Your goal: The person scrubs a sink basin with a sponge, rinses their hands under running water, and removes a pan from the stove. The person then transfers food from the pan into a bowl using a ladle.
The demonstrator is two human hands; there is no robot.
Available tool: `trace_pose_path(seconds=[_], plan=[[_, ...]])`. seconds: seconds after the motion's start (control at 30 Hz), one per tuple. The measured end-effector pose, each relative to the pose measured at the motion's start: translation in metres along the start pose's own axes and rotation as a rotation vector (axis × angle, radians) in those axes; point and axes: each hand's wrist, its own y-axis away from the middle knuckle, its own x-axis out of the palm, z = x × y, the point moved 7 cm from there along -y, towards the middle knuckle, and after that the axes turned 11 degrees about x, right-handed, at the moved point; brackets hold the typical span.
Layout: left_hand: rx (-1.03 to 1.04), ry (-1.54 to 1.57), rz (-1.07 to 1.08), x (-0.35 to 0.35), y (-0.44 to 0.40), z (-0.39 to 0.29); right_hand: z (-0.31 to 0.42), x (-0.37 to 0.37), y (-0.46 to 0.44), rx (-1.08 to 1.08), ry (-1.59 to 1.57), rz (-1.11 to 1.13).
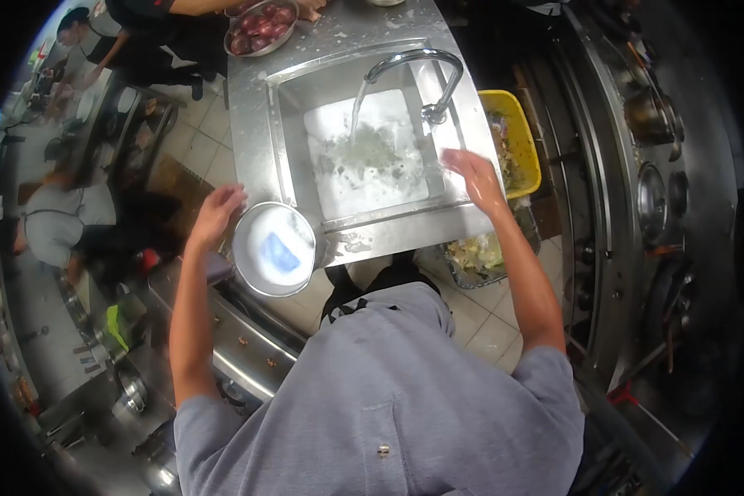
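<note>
Currently, the tap [426,54] runs into the sink [289,157]; below the stream, the water [368,157] looks pale, with darker bits in it. Left hand [217,217]: fingers loosely curled, beside the rim of the pot [238,263]; contact cannot be told. Right hand [474,176]: fingers extended, close together, over the sink's right ledge near the tap base; nothing seen in its grasp. Pot sits at the near left corner of the counter [252,132], upright or nearly so, holding whitish suds and a blue item, perhaps a cloth [279,251].

Risks, as judged: the pot seems to reach past the corner, its support unseen; a knock from the left wrist could tip it and spill suds on the floor. Loose bits might clog the drain, hidden here, and with the tap running the level could climb. Wet metal offers poor grip. Splashes could reach the onions [260,31], near a co-worker's hand [308,8].
</note>
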Motion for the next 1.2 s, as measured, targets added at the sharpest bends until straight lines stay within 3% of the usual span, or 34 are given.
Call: trace_pose_path(seconds=[0.03, 0.1, 0.17, 0.23, 0.3, 0.37, 0.43, 0.47, 0.6, 0.77, 0.83, 0.93, 1.0, 1.07, 1.13, 1.2], plan=[[0.005, 0.004, 0.002, -0.006, 0.011, 0.011, -0.009, -0.024, 0.023, -0.098, 0.419, -0.187], [0.021, -0.115, -0.042, -0.014, 0.033, 0.038, -0.054, -0.035, 0.047, -0.091, 0.534, -0.248], [0.056, 0.014, -0.103, -0.006, 0.059, 0.053, -0.062, -0.020, 0.068, -0.280, 1.282, -0.474], [0.012, 0.048, -0.155, -0.004, 0.077, 0.088, -0.068, 0.027, 0.070, -0.257, 1.137, -0.458], [0.010, 0.178, -0.267, 0.001, 0.090, 0.109, -0.053, 0.100, 0.069, -0.365, 0.872, -0.319], [0.027, 0.227, -0.348, 0.008, 0.102, 0.103, -0.040, 0.190, 0.055, -0.285, 0.999, -0.166], [-0.103, 0.014, -0.431, -0.003, 0.108, 0.111, -0.032, 0.258, 0.039, -0.275, 0.821, 0.077], [-0.049, -0.075, -0.447, -0.004, 0.110, 0.105, -0.027, 0.277, 0.034, -0.295, 0.680, 0.109], [0.132, 0.185, -0.505, -0.003, 0.106, 0.117, -0.010, 0.229, 0.025, -0.319, 0.447, 0.133], [0.119, 0.175, -0.522, 0.001, 0.111, 0.107, -0.053, 0.052, 0.060, -0.476, 0.957, 0.026], [0.043, 0.203, -0.505, 0.005, 0.118, 0.094, -0.057, 0.012, 0.083, -0.389, 1.121, -0.046], [0.037, 0.183, -0.544, 0.007, 0.123, 0.095, -0.071, 0.030, 0.097, -0.341, 1.148, -0.090], [0.019, 0.198, -0.553, 0.009, 0.122, 0.096, -0.077, 0.079, 0.090, -0.220, 1.149, -0.031], [-0.011, 0.248, -0.561, 0.015, 0.122, 0.102, -0.041, 0.188, 0.086, -0.481, 1.062, 0.203], [-0.004, 0.247, -0.577, 0.014, 0.121, 0.108, -0.011, 0.256, 0.067, -0.441, 1.039, 0.353], [0.000, 0.249, -0.586, 0.016, 0.120, 0.109, -0.033, 0.300, 0.025, -0.603, 1.137, 0.271]])
